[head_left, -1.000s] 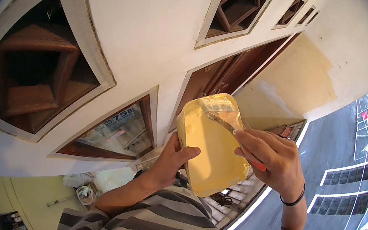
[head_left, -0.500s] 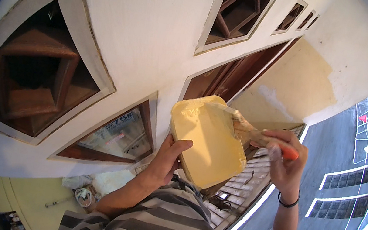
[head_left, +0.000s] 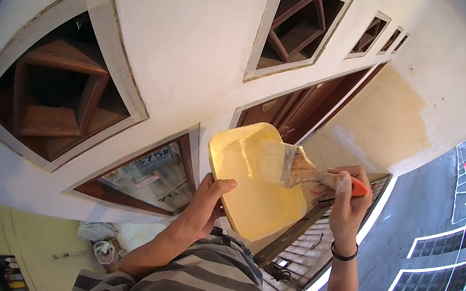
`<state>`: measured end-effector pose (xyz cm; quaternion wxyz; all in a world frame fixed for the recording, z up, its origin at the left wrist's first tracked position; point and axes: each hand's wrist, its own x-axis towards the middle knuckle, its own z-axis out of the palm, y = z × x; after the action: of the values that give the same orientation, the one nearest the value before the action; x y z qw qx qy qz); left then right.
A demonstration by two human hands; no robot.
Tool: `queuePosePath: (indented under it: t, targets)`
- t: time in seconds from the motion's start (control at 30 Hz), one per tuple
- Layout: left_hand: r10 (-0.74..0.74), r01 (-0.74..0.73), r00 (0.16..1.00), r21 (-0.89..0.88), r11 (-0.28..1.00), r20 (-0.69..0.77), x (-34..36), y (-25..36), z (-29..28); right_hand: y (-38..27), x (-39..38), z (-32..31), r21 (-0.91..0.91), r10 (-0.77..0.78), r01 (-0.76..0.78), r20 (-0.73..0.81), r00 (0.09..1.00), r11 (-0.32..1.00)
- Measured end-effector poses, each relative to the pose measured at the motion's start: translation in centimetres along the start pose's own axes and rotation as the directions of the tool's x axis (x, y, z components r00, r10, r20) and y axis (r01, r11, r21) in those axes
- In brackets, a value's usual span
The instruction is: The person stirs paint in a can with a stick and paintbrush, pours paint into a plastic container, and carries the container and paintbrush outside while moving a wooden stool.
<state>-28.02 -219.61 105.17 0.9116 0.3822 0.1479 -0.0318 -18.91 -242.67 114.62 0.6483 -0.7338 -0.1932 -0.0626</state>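
Note:
My left hand (head_left: 207, 198) grips the left edge of a shallow yellow paint tray (head_left: 248, 204), thumb over the rim and the other fingers underneath. Pale yellow paint coats the tray's floor. In my right hand (head_left: 345, 203) is a wide paintbrush (head_left: 302, 170) with a wooden handle that ends in orange-red. Its bristles point left, over the far half of the tray and close to the paint. Whether the bristle tips touch the paint I cannot tell. A dark band circles my right wrist.
Ahead rises a white wall (head_left: 192, 50) with framed openings (head_left: 300, 30) and a brown door (head_left: 297, 110). A window (head_left: 145, 178) sits low at the left. Below right are a slatted surface (head_left: 306, 239) and a wooden rail; beyond lies grey ground (head_left: 393, 233). Bags and a bucket (head_left: 106, 251) stand lower left.
The brush has swung lower and shifted left over the tray, so its bristles now show broadside. My right hand has moved slightly left and the tray has tilted a little.

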Motion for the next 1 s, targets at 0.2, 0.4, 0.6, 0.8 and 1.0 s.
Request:
queuePosePath:
  t: [0.2, 0.4, 0.6, 0.8, 1.0]
  targets:
    - [0.046, -0.047, 0.998, -0.007, 0.999, -0.048, 0.1, -0.9, 0.2, -3.7, 1.2, 2.1, -0.517, -0.436, 0.542, 0.322, 0.841, 0.663]
    - [0.027, -0.027, 0.999, -0.003, 1.0, -0.039, 0.4, -1.3, -0.4, -4.6, 3.8, 2.5, -0.536, -0.351, 0.56, 0.446, 0.823, 0.632]
    - [0.035, -0.035, 0.999, 0.004, 0.999, 0.011, 0.2, -0.7, -0.3, -5.3, 4.3, 2.8, -0.548, -0.322, 0.585, 0.504, 0.801, 0.598]
    - [0.052, -0.052, 0.998, -0.008, 0.999, 0.035, 0.3, -0.8, -0.4, -6.2, 4.3, 3.1, -0.554, -0.313, 0.623, 0.555, 0.771, 0.552]
    - [0.007, -0.007, 0.999, -0.002, 1.0, 0.031, 0.4, -0.8, -0.2, -7.0, 4.2, 2.6, -0.562, -0.227, 0.588, 0.582, 0.781, 0.581]
